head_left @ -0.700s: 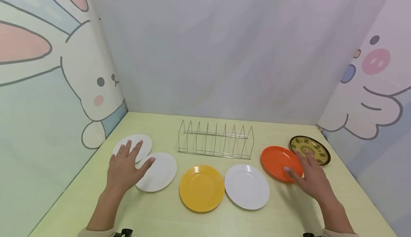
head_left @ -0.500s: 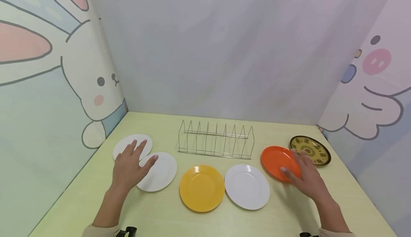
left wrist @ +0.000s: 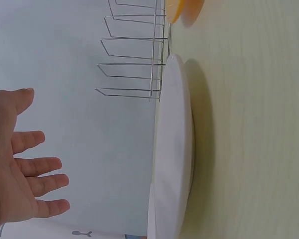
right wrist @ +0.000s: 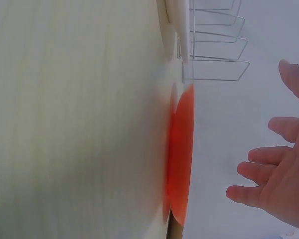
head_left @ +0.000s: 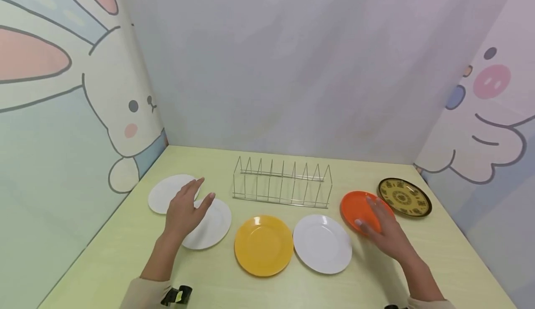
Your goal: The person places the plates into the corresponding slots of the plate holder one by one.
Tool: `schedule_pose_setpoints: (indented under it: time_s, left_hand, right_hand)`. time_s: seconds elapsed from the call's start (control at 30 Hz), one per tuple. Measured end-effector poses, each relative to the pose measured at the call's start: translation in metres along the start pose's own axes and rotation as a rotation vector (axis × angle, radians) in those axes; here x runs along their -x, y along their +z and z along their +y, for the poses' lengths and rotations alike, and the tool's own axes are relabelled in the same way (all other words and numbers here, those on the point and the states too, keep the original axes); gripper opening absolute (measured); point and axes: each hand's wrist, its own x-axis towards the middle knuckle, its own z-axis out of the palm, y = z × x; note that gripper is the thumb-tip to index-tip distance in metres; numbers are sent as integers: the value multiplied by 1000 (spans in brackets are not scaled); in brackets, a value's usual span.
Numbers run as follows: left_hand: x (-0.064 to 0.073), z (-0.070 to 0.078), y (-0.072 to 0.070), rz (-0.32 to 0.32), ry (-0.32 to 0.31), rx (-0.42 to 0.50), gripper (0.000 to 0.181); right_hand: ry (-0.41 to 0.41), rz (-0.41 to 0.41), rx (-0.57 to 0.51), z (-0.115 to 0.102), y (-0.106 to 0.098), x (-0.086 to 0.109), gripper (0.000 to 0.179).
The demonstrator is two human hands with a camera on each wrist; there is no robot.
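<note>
Tabletop (head_left: 217,281), right hand (head_left: 388,235) clear above orange plate rim (head_left: 345,209)

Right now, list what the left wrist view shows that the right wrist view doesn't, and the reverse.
Only the left wrist view: left hand, yellow plate and the two leftmost white plates.
Only the right wrist view: right hand, orange-red plate, the edge of the patterned plate and the rightmost white plate.
Both: wire rack, tabletop and wall.

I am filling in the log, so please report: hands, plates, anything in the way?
Left hand hovers above white plates, right hand above orange plate, both holding nothing. Wire rack holds no plate. No obstruction seen.
</note>
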Motion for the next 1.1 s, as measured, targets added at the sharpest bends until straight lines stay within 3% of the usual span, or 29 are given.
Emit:
schedule_pose_setpoints:
  time_s: [0.23,0.6,0.83,1.1]
  left_hand:
    - [-5,5,6,-45,-48,57,56]
    - [-14,9,21,-35,-53,147,54]
    - [-23,11,29,-55,-87,212,54]
    - [-32,10,45,-50,-135,318,50]
  right_hand:
    - [-21,-32,-49,-5,7,-1,68]
    - [-93,-53,-88,-12,16,-9,62]
    - [-59,-97,-182,-16,25,-11,63]
    - [-23,-82,-284,-19,36,-14,65]
